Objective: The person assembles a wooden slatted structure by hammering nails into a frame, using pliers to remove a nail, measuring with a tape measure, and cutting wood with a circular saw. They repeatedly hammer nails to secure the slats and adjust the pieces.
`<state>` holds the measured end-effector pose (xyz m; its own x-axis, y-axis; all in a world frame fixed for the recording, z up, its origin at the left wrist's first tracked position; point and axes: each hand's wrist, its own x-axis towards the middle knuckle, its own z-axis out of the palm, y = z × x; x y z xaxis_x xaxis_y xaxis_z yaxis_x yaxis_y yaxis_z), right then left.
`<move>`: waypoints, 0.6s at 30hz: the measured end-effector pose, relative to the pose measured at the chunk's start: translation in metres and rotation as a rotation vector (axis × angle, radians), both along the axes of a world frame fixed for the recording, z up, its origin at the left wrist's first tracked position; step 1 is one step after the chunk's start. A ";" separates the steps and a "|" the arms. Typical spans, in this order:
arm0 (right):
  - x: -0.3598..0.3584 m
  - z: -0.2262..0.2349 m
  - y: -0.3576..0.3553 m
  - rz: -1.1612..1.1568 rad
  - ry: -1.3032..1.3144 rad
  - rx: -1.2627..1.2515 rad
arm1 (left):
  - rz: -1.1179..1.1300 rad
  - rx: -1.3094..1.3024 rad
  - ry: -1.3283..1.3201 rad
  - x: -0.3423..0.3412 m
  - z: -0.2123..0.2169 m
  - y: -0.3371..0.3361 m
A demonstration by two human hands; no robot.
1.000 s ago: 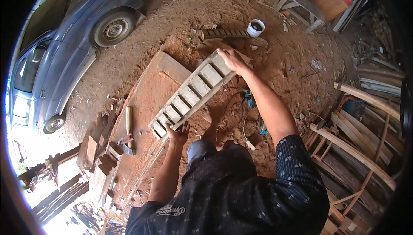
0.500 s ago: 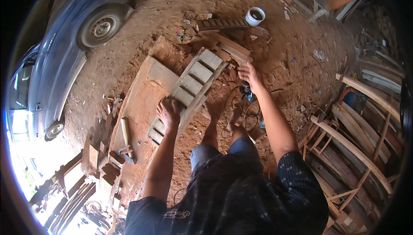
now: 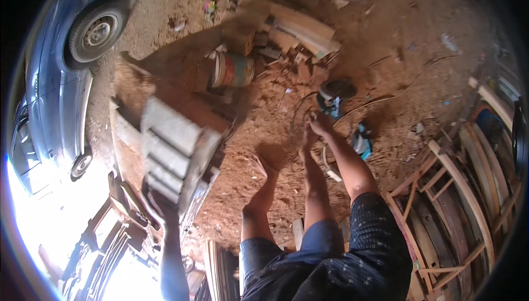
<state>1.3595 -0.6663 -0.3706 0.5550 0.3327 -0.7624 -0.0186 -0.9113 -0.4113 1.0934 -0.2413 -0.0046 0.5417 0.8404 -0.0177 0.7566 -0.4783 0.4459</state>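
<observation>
A slatted wooden piece [image 3: 175, 134] with pale grey slats lies tilted over the left side of the low wooden bench [image 3: 125, 130]. My left hand [image 3: 160, 206] grips its near end; part of the fingers is hidden by blur and glare. Down by my feet is my right hand [image 3: 316, 125], just short of a blue power tool [image 3: 329, 104] with a dark round part. Its fingers are too small and blurred to show whether they hold anything. A second blue tool [image 3: 361, 141] lies to the right of that hand.
A red and green bucket [image 3: 234, 69] stands beside the bench. Wood offcuts [image 3: 303, 31] and sawdust cover the dirt floor. A cord [image 3: 369, 101] runs to the right. Curved wooden frames [image 3: 463, 185] are stacked at right; a blue car [image 3: 55, 91] stands at left.
The slatted piece has moved left toward me and tilted, with my left hand at its near end. My right hand has dropped toward the blue tool. The view has shifted nearer the floor.
</observation>
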 end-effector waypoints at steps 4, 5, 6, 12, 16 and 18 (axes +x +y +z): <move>0.004 -0.151 -0.012 0.263 -0.164 -0.245 | -0.003 -0.039 0.014 0.020 -0.001 0.007; -0.002 -0.176 -0.011 0.344 -0.342 -0.290 | 0.005 -0.036 0.026 0.022 0.004 0.002; -0.007 -0.199 -0.011 0.282 -0.403 -0.292 | 0.006 -0.030 0.043 0.027 0.005 -0.002; 0.004 -0.266 -0.102 0.114 -0.337 -0.318 | -0.011 -0.120 0.016 0.035 -0.024 0.000; 0.037 -0.157 -0.113 0.208 -0.272 -0.174 | 0.027 -0.087 0.016 0.027 0.002 -0.002; 0.058 -0.054 -0.112 0.113 -0.310 -0.056 | 0.035 -0.075 0.005 0.024 0.011 -0.002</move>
